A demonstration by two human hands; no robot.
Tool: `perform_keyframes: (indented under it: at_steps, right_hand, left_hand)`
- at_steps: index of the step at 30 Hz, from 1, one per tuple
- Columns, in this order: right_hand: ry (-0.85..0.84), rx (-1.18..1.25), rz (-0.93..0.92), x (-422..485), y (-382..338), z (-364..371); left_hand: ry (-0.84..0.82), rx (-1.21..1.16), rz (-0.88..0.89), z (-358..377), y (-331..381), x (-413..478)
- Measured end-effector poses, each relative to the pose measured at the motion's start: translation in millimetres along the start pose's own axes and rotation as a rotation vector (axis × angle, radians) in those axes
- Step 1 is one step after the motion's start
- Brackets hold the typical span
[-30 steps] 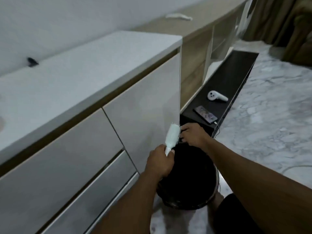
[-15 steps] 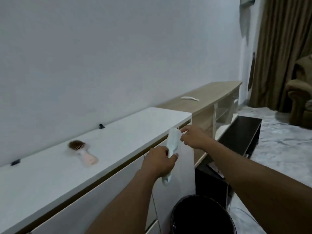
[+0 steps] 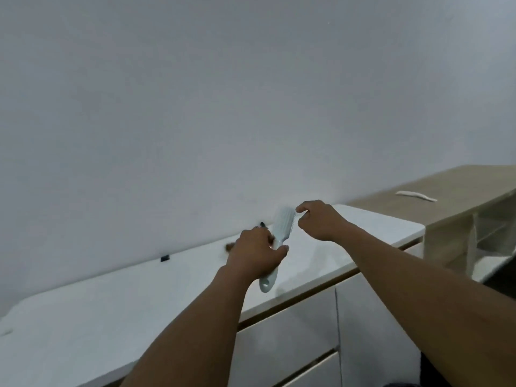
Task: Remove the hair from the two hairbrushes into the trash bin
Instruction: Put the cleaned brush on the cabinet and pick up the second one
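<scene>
Left hand (image 3: 255,254) fisted round the white hairbrush (image 3: 282,227) handle; right hand (image 3: 318,220) pinches its bristles

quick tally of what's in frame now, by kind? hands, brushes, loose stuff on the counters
Hands: 2, left hand and right hand
Brushes: 2, white brush held in the left hand; brown brush mostly hidden behind that hand
Small black objects by the wall: 2
White curved object on wooden shelf: 1
Total: 7
</scene>
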State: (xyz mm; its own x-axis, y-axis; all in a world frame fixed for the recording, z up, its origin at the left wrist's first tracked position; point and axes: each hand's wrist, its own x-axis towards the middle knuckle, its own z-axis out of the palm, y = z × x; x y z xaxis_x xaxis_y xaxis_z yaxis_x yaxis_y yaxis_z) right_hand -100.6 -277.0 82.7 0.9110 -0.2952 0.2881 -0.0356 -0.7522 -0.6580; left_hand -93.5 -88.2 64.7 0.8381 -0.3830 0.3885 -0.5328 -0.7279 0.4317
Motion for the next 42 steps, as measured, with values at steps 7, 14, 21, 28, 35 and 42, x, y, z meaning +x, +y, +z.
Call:
perform_keyframes:
  at_steps: [7, 14, 21, 28, 35, 42]
  right_hand:
    - [-0.158, -0.028, -0.172, 34.0, -76.9, 83.1]
    - [-0.317, -0.077, -0.234, 69.2, -100.8, 168.6]
    - [-0.364, -0.282, -0.268, 102.9, -104.7, 233.6]
    - [-0.485, -0.471, -0.338, 119.8, -91.2, 267.3]
    - [-0.490, -0.457, -0.326, 117.4, -89.3, 263.4]
    - [-0.343, -0.285, -0.204, 112.6, -84.7, 212.4]
  left_hand:
    - [0.104, -0.004, -0.185, -37.0, -90.1, -7.4]
    - [0.077, 0.017, -0.371, -27.7, -159.5, -6.5]
    - [-0.009, 0.150, -0.495, -5.4, -198.7, 12.5]
    - [-0.069, 0.224, -0.535, 11.5, -214.1, 22.1]
    - [-0.111, 0.184, -0.583, 8.0, -215.9, 26.9]
    - [-0.029, 0.253, -0.544, -9.3, -197.1, 33.7]
